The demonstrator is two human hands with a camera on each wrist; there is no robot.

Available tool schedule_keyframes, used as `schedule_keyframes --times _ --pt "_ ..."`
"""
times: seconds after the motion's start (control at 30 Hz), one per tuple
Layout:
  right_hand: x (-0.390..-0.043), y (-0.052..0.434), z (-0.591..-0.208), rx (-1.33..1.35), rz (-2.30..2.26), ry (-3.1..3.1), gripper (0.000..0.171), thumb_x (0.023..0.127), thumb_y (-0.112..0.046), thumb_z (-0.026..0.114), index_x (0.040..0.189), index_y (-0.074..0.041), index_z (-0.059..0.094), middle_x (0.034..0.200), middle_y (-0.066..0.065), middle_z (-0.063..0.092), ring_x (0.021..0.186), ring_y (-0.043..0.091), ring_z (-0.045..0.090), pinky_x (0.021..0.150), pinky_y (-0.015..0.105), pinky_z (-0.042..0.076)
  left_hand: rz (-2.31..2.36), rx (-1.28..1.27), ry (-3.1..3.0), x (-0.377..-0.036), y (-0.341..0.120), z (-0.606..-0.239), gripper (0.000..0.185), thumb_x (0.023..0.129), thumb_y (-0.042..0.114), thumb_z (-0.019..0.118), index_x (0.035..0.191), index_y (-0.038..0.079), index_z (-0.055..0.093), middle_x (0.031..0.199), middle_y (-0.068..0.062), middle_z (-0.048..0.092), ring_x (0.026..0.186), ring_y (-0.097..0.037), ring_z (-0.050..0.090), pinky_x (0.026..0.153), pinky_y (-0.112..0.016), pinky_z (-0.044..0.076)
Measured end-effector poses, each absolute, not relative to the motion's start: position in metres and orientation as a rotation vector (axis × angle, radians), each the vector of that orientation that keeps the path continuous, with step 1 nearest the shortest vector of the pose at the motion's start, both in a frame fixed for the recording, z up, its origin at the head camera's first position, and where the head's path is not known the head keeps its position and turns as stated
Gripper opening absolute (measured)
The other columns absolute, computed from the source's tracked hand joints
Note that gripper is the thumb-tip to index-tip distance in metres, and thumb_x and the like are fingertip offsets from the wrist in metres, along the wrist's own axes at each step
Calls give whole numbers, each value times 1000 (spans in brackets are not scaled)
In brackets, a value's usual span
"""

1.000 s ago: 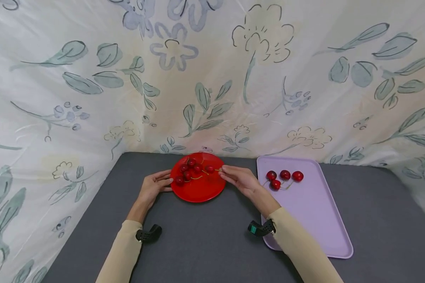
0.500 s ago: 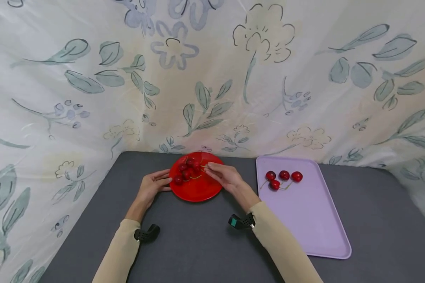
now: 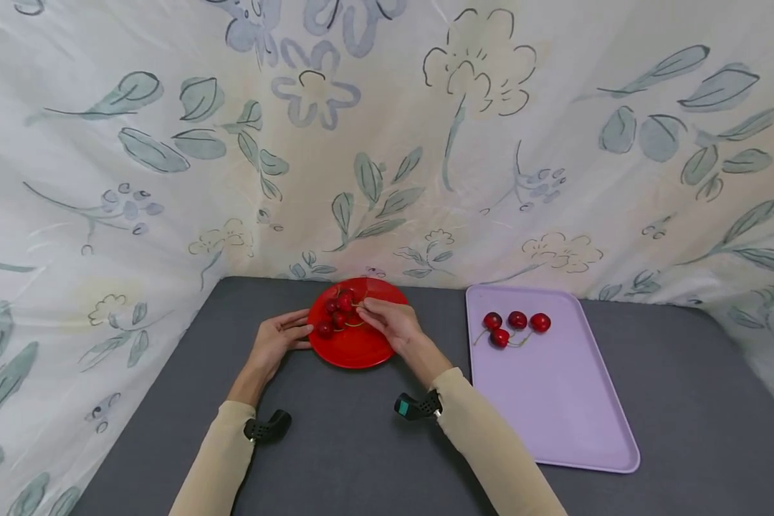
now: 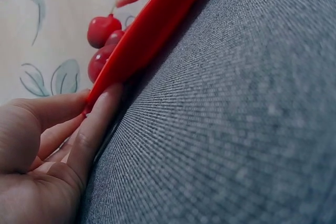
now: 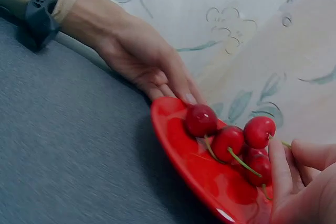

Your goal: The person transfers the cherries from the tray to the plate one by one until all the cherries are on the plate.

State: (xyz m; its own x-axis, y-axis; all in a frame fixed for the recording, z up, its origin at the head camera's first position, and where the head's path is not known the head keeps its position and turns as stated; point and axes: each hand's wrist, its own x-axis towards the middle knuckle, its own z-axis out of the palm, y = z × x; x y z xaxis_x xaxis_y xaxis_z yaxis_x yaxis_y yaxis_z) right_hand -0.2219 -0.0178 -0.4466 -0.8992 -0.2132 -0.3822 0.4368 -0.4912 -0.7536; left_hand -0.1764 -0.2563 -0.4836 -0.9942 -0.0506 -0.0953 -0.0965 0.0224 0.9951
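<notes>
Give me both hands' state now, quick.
Left hand: open, straight fingers touching the red plate's rim.
Right hand: pinching a cherry stem.

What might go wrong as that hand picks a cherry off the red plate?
The cherries lie bunched with stems crossing, so pulling one stem may drag a neighbour along, perhaps over the rim of the red plate. The right hand seems to pinch only a thin stem, which might slip or snap. The left hand touches just the plate's edge, so the plate may slide on the grey cloth.
</notes>
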Motion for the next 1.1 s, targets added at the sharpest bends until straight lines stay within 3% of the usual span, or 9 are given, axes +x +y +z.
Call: schedule_keyframes --times 0.23,0.43,1.1 --pt "-216 -25 -446 426 -2403 1411 31 92 1 65 121 11 64 103 18 72 81 19 72 86 38 56 2166 -141 2204 -176 -255 -483 49 94 5 66 139 -5 50 135 -25 55 93 -13 70 76 -33 60" --pt "-214 -26 -444 446 -2360 1522 28 91 -1 67 117 10 67 111 22 69 89 24 72 85 37 57 2176 -133 2200 -176 -256 -484 50 94 6 65 140 -5 49 137 -28 52 93 -12 70 77 -33 60" --pt "-211 -21 -438 292 -2155 1785 25 95 -5 64 114 11 67 104 22 71 92 29 72 82 35 57 2170 -185 2208 -173 -254 -483 48 94 5 65 139 -3 51 135 -23 56 95 -15 70 77 -35 60"
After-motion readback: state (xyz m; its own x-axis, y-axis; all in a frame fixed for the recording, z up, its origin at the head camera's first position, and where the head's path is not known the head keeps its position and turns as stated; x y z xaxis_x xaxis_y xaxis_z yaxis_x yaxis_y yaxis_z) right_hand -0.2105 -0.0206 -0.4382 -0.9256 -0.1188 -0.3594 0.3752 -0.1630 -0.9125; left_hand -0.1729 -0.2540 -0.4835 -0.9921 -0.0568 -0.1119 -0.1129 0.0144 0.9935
